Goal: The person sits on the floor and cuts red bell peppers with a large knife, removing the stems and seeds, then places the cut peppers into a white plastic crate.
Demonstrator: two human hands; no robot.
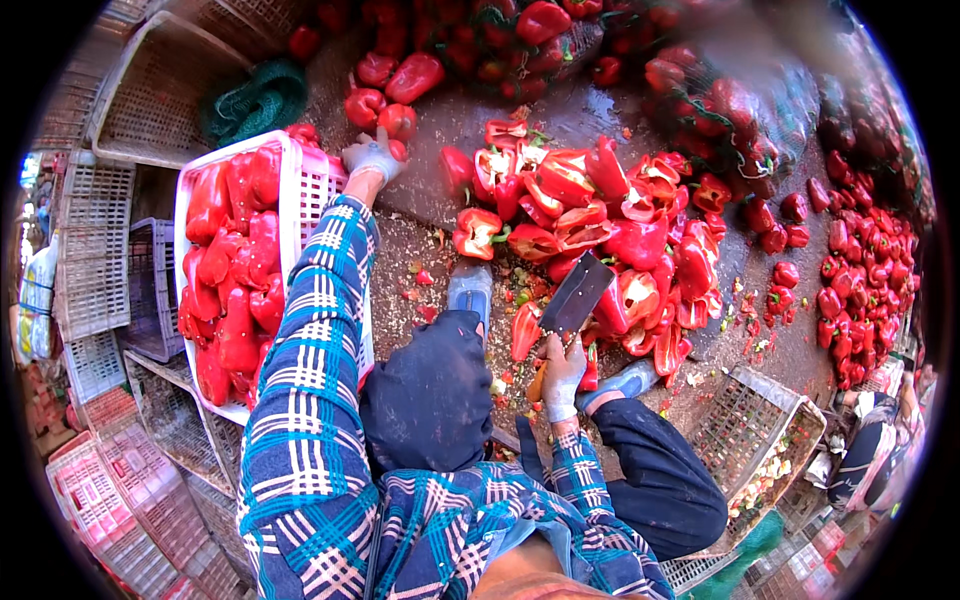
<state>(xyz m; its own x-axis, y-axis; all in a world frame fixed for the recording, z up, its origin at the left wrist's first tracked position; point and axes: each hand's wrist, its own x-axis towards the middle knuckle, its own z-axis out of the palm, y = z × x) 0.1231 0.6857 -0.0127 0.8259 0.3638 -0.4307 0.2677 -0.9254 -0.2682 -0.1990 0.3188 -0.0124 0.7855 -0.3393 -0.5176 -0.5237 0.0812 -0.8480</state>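
Observation:
My left hand (371, 157), in a pale glove, reaches far forward past the crate. Its fingers are curled round a red bell pepper (398, 150), mostly hidden by the hand, next to other whole peppers (396, 121). In my right hand (563, 375), also gloved, is a cleaver (578, 294) with a wide dark blade, gripped by its handle and angled up over the near side of a heap of cut red bell peppers (585, 225). Several halves there show pale insides. Left of my left arm, a white-and-pink plastic crate (312, 190) is filled with red peppers (238, 260).
Whole peppers in net sacks (735, 115) stand at the far right, with a loose pile (870, 280) below them. An overturned-looking crate (750, 425) with scraps lies by my right knee. Stacked crates (95, 245) line the left. Another person (880, 440) sits at the right edge.

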